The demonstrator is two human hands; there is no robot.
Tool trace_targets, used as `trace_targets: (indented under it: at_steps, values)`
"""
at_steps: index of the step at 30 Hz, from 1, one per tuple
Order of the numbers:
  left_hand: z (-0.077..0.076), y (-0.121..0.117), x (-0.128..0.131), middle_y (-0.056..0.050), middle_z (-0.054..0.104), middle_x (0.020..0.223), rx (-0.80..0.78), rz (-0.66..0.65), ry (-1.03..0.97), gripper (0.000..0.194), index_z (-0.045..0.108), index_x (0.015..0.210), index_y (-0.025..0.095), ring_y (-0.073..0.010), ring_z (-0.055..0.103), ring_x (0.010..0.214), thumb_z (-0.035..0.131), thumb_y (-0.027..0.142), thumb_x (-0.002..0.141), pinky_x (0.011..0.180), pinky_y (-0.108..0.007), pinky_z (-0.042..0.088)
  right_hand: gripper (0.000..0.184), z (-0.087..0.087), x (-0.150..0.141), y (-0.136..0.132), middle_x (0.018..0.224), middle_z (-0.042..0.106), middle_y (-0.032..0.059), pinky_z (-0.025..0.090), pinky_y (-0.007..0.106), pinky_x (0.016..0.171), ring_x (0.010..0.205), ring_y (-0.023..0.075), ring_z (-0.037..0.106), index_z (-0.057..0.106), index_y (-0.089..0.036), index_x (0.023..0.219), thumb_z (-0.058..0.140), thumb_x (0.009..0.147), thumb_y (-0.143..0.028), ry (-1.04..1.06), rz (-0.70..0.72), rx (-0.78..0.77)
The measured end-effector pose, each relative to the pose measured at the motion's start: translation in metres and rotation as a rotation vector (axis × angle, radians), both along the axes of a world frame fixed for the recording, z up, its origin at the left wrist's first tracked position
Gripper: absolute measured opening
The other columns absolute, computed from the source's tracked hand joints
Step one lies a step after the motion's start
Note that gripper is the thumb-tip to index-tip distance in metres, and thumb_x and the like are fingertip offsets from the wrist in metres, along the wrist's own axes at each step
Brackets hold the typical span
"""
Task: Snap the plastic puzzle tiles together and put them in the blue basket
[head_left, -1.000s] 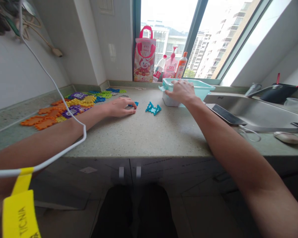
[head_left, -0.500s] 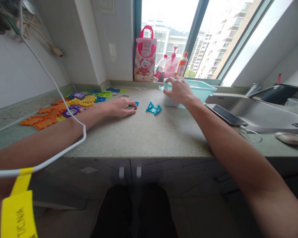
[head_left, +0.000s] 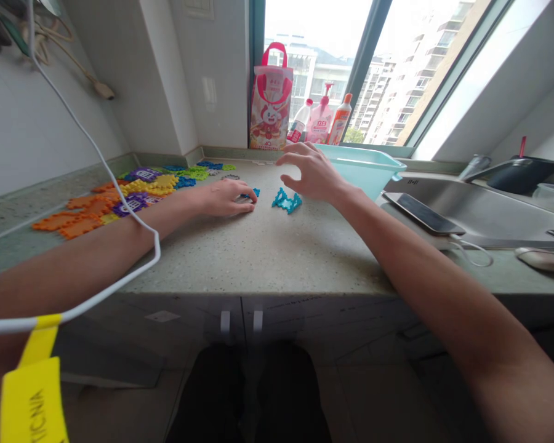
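On the counter, my left hand rests with its fingers curled round a small blue interlocking piece, mostly hidden under them. My right hand is raised in front of the light teal plastic bin, with thumb and fingers apart and nothing in them. Just below its fingertips, a teal assembly of notched pieces stands on the counter, untouched. Left of my left hand lie orange interlocking pieces, with yellow pieces and purple pieces among them.
A pink bag, a pump bottle and other bottles stand by the window. At right are a phone, a steel sink and a computer mouse. A white cable hangs across my left forearm.
My right hand has moved left from the bin's left rim toward the teal assembly, its fingers still apart. My left hand stays in place on the blue piece.
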State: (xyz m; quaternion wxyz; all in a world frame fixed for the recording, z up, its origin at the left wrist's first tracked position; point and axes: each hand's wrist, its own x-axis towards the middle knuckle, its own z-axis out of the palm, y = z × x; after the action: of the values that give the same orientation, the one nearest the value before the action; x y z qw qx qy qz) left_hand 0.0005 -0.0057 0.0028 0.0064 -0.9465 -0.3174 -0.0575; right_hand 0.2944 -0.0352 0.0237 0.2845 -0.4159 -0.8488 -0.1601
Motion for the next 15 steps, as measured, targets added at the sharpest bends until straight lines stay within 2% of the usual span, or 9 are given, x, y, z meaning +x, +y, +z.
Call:
trace_targets:
  at_steps: [2,5,9,15]
  values:
    - [0.000,0.000,0.000,-0.009,0.073,0.136,0.001,0.005,0.006,0.055,0.075,0.137,0.028,-0.0285,0.067,0.120,0.051,0.062,0.102,0.102,-0.036,0.048,0.037,-0.001,-0.002,-0.001,0.148,0.067,0.0088,0.046,0.058,0.118,0.139,0.0364,0.057,0.077,-0.032,0.132,0.065,0.097,-0.034,0.012,0.070,-0.029]
    - [-0.001,0.000,0.001,-0.009,0.072,0.137,0.001,0.009,0.014,0.056,0.075,0.138,0.029,-0.0288,0.066,0.123,0.050,0.063,0.102,0.104,-0.036,0.047,0.033,-0.003,-0.003,0.000,0.137,0.073,0.0106,0.053,0.048,0.109,0.122,0.0301,0.068,0.080,-0.025,0.124,0.063,0.098,-0.034,0.018,0.126,-0.120]
    - [0.001,-0.001,0.002,-0.009,0.071,0.138,-0.010,0.021,0.040,0.056,0.075,0.139,0.029,-0.0284,0.066,0.124,0.050,0.063,0.102,0.106,-0.036,0.047,0.030,-0.004,-0.005,-0.002,0.123,0.079,0.0100,0.056,0.041,0.095,0.103,0.0250,0.074,0.081,-0.022,0.121,0.067,0.095,-0.030,0.019,0.089,-0.235]
    - [0.007,-0.010,0.006,-0.011,0.070,0.141,-0.032,0.040,0.080,0.059,0.071,0.141,0.024,-0.0295,0.064,0.126,0.048,0.062,0.102,0.108,-0.036,0.047,0.027,-0.002,-0.010,-0.006,0.104,0.084,0.0062,0.056,0.037,0.088,0.093,0.0228,0.076,0.084,-0.024,0.117,0.068,0.095,-0.028,-0.012,0.029,-0.367]
